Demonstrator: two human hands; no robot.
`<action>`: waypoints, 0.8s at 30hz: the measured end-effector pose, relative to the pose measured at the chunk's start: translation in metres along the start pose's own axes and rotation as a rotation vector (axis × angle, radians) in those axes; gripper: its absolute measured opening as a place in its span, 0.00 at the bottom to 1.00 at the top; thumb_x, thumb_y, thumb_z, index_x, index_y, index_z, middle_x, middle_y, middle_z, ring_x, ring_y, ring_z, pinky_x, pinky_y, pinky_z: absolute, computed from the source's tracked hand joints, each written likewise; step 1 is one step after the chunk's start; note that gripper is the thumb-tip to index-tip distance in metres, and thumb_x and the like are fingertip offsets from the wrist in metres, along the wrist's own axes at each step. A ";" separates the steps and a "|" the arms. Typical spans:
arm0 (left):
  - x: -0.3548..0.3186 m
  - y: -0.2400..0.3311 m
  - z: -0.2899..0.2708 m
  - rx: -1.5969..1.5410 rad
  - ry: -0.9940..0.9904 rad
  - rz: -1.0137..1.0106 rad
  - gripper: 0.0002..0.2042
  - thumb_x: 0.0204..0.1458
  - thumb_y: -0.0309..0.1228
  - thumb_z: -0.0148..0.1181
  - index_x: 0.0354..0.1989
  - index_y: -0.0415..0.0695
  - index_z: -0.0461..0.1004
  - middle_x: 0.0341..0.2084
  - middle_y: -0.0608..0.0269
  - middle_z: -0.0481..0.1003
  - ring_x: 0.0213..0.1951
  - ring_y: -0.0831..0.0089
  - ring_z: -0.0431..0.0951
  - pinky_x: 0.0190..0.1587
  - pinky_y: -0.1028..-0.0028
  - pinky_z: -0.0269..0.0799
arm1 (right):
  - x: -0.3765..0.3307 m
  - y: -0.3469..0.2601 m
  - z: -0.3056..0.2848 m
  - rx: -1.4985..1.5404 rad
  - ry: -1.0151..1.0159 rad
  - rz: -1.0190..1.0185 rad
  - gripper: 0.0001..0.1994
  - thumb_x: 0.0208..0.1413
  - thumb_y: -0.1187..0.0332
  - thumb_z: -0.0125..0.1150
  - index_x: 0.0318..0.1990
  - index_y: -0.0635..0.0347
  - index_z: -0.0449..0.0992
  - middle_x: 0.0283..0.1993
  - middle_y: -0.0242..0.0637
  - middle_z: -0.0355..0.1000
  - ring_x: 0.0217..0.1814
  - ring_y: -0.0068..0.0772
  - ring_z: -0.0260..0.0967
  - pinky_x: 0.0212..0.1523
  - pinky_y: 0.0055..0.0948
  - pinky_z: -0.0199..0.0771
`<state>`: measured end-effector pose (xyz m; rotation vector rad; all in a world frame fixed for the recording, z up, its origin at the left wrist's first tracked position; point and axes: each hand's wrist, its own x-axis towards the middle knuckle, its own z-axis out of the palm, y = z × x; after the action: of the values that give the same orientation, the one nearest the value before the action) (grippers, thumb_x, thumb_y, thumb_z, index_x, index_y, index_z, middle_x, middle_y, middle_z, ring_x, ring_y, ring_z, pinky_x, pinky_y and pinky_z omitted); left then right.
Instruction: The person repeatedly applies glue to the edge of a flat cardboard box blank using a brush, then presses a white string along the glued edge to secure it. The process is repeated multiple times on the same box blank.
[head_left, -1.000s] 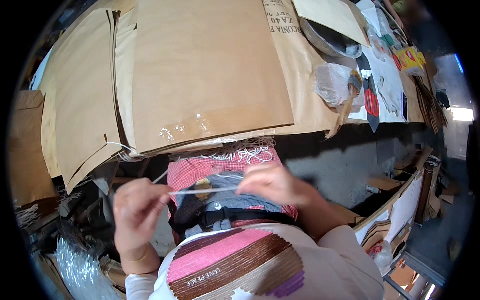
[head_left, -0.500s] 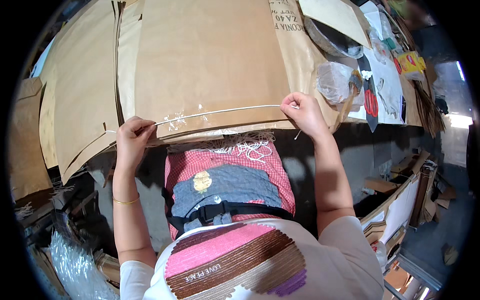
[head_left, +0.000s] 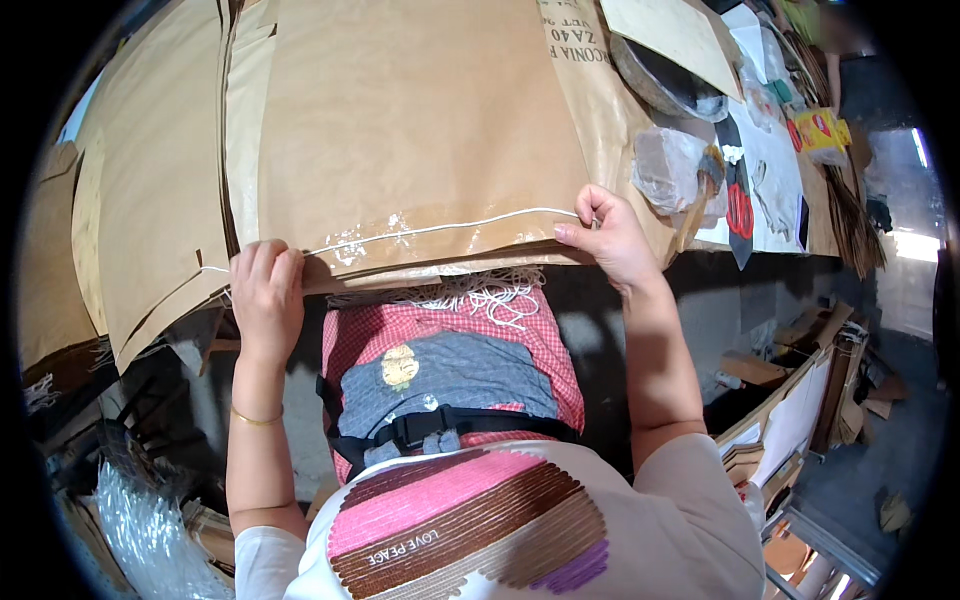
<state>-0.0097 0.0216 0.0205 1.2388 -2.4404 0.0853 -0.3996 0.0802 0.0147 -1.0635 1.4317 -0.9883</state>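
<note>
Currently, head view: white cord (head_left: 440, 228) across the lower part of a brown paper sheet (head_left: 420, 120), frame centre. Left hand (head_left: 268, 300), left of centre, fingers closed on the cord; right hand (head_left: 612, 238), right of centre, fingertips at its end, whether pinched cannot tell. Upper right: grey basin (head_left: 647, 88), part-covered by pale board (head_left: 672, 40), dark inside, contents unclear. Below it, clear plastic bag (head_left: 652, 187) around a pale block (head_left: 664, 157), brush (head_left: 704, 190) overlapping; farther right, yellow packet (head_left: 825, 135), contents hidden
</note>
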 end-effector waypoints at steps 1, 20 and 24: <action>-0.003 0.001 0.005 -0.117 -0.025 -0.063 0.12 0.41 0.18 0.58 0.36 0.41 0.74 0.33 0.58 0.72 0.39 0.58 0.72 0.41 0.64 0.67 | -0.001 0.004 0.002 -0.217 0.135 -0.117 0.12 0.39 0.79 0.66 0.28 0.58 0.66 0.27 0.27 0.62 0.30 0.20 0.60 0.31 0.17 0.60; 0.027 -0.010 0.006 -0.285 -0.231 -0.403 0.07 0.49 0.28 0.60 0.30 0.36 0.73 0.26 0.50 0.73 0.28 0.54 0.75 0.31 0.63 0.71 | 0.027 0.000 0.046 -0.784 0.307 -0.287 0.09 0.47 0.69 0.66 0.23 0.62 0.73 0.25 0.38 0.69 0.24 0.33 0.67 0.27 0.31 0.68; 0.026 0.007 0.011 0.003 -0.272 -0.518 0.11 0.51 0.27 0.55 0.41 0.38 0.66 0.32 0.50 0.72 0.34 0.51 0.75 0.37 0.58 0.70 | 0.021 0.011 0.055 -1.126 0.425 -0.303 0.09 0.49 0.70 0.62 0.39 0.59 0.74 0.42 0.40 0.71 0.40 0.35 0.69 0.39 0.36 0.70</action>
<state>-0.0325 0.0034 0.0208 1.9474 -2.2396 -0.2400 -0.3475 0.0614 -0.0070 -1.9947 2.3215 -0.5704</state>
